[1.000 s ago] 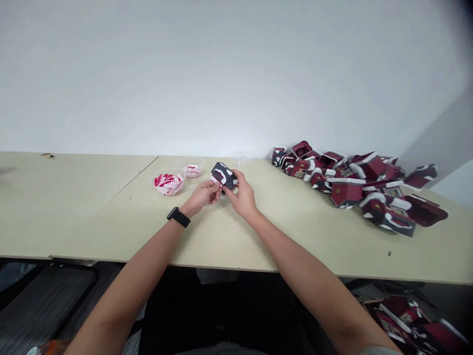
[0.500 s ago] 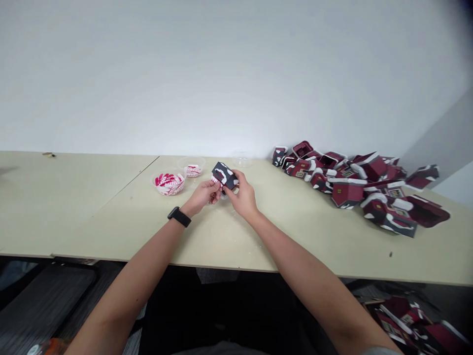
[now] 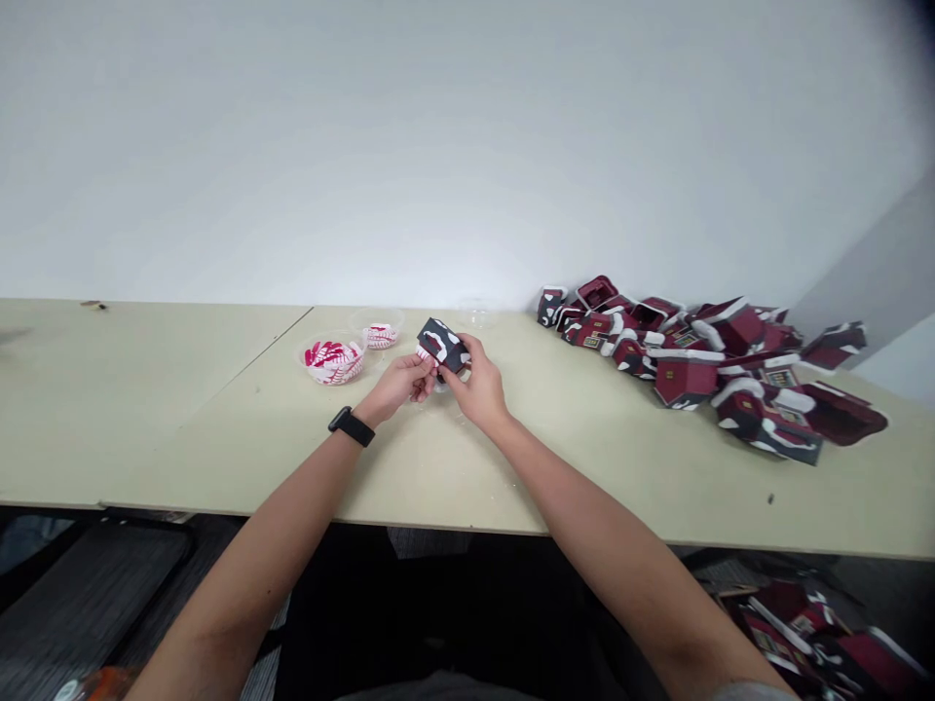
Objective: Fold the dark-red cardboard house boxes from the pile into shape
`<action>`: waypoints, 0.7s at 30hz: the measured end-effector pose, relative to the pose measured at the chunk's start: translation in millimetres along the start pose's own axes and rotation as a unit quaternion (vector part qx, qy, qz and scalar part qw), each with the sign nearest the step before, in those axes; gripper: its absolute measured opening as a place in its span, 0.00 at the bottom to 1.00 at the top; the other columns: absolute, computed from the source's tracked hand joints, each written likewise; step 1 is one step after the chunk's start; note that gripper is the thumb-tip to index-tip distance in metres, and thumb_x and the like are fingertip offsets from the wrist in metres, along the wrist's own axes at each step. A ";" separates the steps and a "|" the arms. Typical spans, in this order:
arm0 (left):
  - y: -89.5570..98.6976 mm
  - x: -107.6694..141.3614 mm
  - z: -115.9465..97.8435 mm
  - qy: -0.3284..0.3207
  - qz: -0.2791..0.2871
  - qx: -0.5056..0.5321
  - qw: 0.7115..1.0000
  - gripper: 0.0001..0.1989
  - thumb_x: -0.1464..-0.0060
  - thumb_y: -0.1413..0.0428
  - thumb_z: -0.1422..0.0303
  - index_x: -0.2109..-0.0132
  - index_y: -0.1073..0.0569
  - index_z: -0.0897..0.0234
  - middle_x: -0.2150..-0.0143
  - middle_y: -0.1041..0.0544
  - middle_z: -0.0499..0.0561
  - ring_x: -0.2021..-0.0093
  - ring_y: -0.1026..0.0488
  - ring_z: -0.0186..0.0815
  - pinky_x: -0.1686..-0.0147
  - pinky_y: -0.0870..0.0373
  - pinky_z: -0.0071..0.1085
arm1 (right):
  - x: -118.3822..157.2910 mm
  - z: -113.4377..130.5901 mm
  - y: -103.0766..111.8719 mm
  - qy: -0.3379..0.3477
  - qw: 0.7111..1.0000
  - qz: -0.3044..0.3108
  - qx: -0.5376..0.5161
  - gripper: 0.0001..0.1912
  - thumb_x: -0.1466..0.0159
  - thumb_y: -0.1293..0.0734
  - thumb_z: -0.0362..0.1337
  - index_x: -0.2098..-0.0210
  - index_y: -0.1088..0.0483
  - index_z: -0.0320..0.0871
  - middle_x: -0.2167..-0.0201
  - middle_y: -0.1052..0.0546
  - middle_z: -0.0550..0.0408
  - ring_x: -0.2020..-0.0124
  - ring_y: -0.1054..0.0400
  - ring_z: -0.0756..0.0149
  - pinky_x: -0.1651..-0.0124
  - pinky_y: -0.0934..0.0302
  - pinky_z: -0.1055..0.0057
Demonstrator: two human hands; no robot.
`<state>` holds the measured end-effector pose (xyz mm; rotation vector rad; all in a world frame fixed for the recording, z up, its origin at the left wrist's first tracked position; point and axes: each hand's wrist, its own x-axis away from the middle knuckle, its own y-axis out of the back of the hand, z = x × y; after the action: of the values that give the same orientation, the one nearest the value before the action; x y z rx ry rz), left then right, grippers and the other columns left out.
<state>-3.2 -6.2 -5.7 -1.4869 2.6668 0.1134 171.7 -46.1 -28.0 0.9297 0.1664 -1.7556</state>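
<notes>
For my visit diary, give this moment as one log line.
right hand: gripping small house | left hand: at its edge | front clear tub: red and white pieces | table right: house pile

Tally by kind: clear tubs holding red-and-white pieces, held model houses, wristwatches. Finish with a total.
Clear tubs holding red-and-white pieces: 2
Held model house: 1
Wristwatch: 1
Total: 4

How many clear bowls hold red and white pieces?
2: the nearer bowl, and the farther bowl behind it to the right. Others may be hidden by the left hand or right hand.
</notes>
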 end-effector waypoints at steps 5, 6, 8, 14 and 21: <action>-0.6 -0.2 0.3 -0.003 0.002 0.002 1.000 0.20 0.43 0.38 0.52 0.66 0.30 0.65 0.79 0.28 0.48 0.83 0.36 0.28 0.82 0.47 0.26 | 0.1 -0.6 -0.4 -0.005 1.000 0.002 0.009 0.29 0.35 0.31 0.42 0.36 0.36 0.47 0.46 0.20 0.47 0.57 0.23 0.55 0.51 0.28 0.59; -0.5 -0.3 0.4 -0.002 0.002 0.002 1.000 0.20 0.43 0.38 0.52 0.67 0.30 0.65 0.79 0.28 0.48 0.83 0.36 0.28 0.82 0.48 0.26 | 0.1 -0.9 -0.5 -0.005 1.000 0.002 0.010 0.29 0.35 0.31 0.42 0.36 0.36 0.47 0.46 0.20 0.47 0.57 0.23 0.55 0.51 0.28 0.59; -0.1 -0.5 0.7 0.001 0.003 0.003 1.000 0.19 0.42 0.38 0.52 0.67 0.30 0.65 0.79 0.28 0.48 0.83 0.36 0.28 0.82 0.48 0.26 | 0.3 -1.2 -0.6 -0.004 1.000 0.002 0.015 0.29 0.34 0.31 0.42 0.36 0.36 0.47 0.46 0.21 0.47 0.57 0.23 0.55 0.51 0.28 0.59; 2.3 -0.8 0.8 0.008 0.006 -0.003 1.000 0.19 0.42 0.39 0.52 0.66 0.29 0.65 0.79 0.27 0.48 0.83 0.35 0.28 0.82 0.47 0.26 | 0.4 1.0 0.7 -0.004 1.000 0.004 0.021 0.28 0.34 0.32 0.43 0.36 0.36 0.47 0.47 0.21 0.47 0.58 0.23 0.55 0.53 0.28 0.59; 2.4 -0.4 1.4 0.000 0.004 -0.001 1.000 0.20 0.43 0.38 0.51 0.67 0.29 0.65 0.79 0.28 0.48 0.83 0.36 0.28 0.82 0.47 0.26 | 0.1 3.1 1.2 -0.003 1.000 0.003 0.028 0.28 0.35 0.32 0.42 0.36 0.36 0.46 0.49 0.20 0.47 0.60 0.24 0.55 0.54 0.28 0.60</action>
<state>-5.0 -4.4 -7.0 -1.4767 2.6740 0.1162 171.2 -48.3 -25.6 0.9645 0.1104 -1.7657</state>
